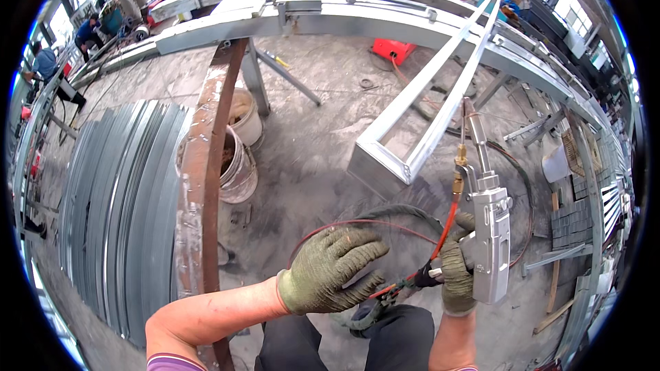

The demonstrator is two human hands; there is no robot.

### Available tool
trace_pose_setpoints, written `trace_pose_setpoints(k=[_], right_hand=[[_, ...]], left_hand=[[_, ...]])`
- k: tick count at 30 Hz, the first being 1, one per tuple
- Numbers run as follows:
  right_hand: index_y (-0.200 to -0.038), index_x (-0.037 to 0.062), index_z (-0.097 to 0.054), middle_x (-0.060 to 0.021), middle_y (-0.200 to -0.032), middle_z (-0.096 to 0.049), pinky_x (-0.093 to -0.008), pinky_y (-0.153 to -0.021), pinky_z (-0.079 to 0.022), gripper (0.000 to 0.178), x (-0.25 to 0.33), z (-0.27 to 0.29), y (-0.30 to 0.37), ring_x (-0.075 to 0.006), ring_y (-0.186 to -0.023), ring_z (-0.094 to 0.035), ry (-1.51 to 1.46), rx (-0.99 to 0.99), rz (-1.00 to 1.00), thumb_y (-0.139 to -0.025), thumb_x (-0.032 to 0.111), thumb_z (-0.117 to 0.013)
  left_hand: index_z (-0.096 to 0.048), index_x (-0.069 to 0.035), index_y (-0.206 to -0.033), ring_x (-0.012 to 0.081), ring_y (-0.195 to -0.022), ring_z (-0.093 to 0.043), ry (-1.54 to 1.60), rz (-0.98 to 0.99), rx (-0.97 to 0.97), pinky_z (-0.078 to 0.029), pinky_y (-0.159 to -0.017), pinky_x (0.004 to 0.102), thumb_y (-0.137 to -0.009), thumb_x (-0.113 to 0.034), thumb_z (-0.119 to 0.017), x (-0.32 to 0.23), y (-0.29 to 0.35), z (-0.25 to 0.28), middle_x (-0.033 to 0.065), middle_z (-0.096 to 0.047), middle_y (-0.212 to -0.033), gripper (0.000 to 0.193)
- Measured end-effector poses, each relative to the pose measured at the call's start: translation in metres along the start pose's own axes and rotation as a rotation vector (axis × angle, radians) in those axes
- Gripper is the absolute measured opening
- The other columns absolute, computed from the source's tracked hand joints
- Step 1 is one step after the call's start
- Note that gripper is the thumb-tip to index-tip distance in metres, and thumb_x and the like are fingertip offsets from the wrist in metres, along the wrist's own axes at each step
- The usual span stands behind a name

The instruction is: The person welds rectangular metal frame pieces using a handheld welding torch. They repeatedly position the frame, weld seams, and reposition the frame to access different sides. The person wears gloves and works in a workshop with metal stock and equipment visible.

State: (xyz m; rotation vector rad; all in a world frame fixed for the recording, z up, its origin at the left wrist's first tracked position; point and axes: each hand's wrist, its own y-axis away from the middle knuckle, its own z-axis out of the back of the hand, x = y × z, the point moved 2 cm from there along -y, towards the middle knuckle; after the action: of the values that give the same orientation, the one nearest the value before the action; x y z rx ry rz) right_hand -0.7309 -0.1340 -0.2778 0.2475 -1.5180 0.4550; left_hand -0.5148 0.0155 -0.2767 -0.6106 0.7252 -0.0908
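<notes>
- Left hand (pixel 328 269), gloved, fingers spread, holding nothing; hovers over red hose (pixel 445 223).
- Right hand (pixel 459 268) clamped on welding gun (pixel 487 227), 3 o'clock of left.
- Gun nozzle points 12 o'clock, beside frame (pixel 412 124).
- Buckets (pixel 237 165) at 10 o'clock.

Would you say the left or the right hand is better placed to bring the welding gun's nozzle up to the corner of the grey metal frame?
Right, probably: the right hand already grips the welding gun, its nozzle pointing toward the metal frame. The left hand is open beside the red hose.

No packages, labels, signs or screens clearly in view
</notes>
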Motion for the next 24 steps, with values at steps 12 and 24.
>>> trace_pose_setpoints(k=[12,24], right_hand=[[-0.147,0.0031,-0.060,-0.0080,-0.108,-0.067,-0.0267,-0.061,-0.055,0.046,-0.088,0.000,0.066,-0.0125,-0.086,-0.068,-0.135,0.075,0.084,-0.103,0.007,-0.073],[-0.112,0.0008,-0.076,-0.0062,-0.082,-0.071,-0.0341,-0.061,-0.054,0.019,-0.083,-0.035,0.068,-0.0151,-0.068,-0.067,0.151,0.038,0.580,-0.094,0.003,-0.079]], left_hand=[[-0.043,0.008,-0.162,0.0519,-0.151,-0.049,-0.017,-0.393,0.076,-0.047,-0.118,0.0538,-0.086,-0.037,-0.089,0.004,0.023,-0.048,0.0373,-0.040,-0.167,0.100],[-0.035,0.013,-0.164,0.0557,-0.157,-0.038,0.015,-0.489,0.053,-0.037,-0.126,0.0549,-0.095,-0.046,-0.082,-0.017,0.042,-0.050,0.0413,-0.031,-0.169,0.102]])
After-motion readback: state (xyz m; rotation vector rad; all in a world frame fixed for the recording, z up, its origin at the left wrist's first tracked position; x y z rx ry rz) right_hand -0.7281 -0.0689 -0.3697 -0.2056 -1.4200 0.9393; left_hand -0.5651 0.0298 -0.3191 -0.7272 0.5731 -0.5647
